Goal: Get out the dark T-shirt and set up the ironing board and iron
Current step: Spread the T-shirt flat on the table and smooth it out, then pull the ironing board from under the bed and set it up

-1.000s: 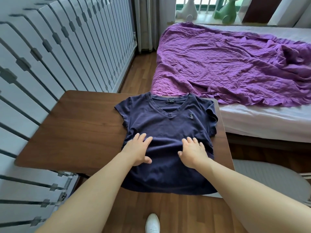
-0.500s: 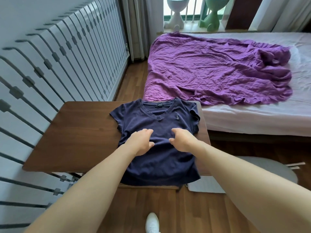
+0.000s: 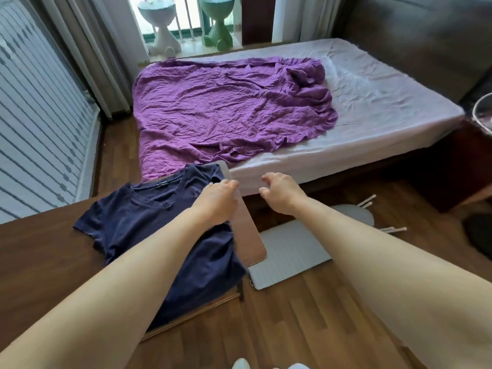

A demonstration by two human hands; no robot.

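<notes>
The dark navy T-shirt (image 3: 138,222) lies front up on the brown wooden table (image 3: 40,251), its collar toward the bed. My left hand (image 3: 217,202) hovers over the shirt's right shoulder near the table's right edge, fingers loosely curled, holding nothing. My right hand (image 3: 279,191) is in the air past the table's edge, fingers spread and empty, above the floor. A grey padded ironing board (image 3: 292,251) lies folded flat on the floor to the right of the table, its white legs (image 3: 368,202) sticking out. No iron is in view.
A bed (image 3: 372,102) with a crumpled purple sheet (image 3: 226,107) stands just beyond the table. A white slatted wall panel (image 3: 34,129) runs along the left. Curtains and two figurines stand at the window. A round white object (image 3: 483,115) sits at the far right.
Both hands have lifted off the T-shirt and moved right; the right hand is now past the table's edge. My view has swung right, revealing the ironing board on the floor.
</notes>
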